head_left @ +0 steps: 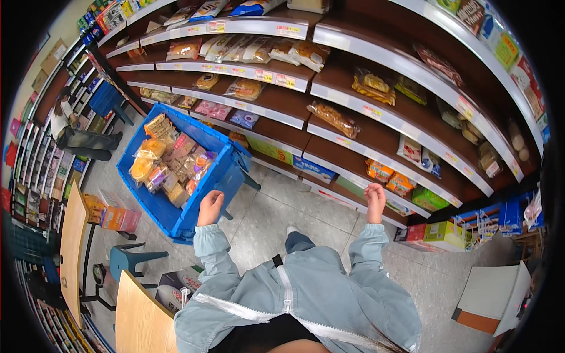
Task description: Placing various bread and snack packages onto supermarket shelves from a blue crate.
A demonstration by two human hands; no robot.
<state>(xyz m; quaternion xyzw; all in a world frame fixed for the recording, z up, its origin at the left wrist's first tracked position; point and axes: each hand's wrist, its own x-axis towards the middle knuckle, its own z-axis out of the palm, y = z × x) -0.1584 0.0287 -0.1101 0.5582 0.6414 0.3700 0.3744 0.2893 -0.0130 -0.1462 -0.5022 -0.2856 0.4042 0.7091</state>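
Observation:
My left hand [210, 207], fingers curled and nothing visible in it, appears in front of the near right side of a blue plastic crate [194, 220]. Whether it touches the crate I cannot tell. The crate holds packaged bread and cakes, among them round yellow buns [142, 168], an orange-wrapped pack [159, 126] and purple-and-white packets [157, 177]. Loosely bent and without anything visible in it, my right hand [374, 202] is raised before the lower shelves. Nearest to it in the picture are orange packets [388, 177] on a low shelf.
Brown store shelves [273, 101] with price strips curve across the front, bearing bagged bread [247, 48]. A blue-green stool [128, 260], wooden tabletops [143, 317] and cartons [119, 212] stand left. Another person [66, 119] is farther left. A grey-topped cabinet [485, 287] stands right.

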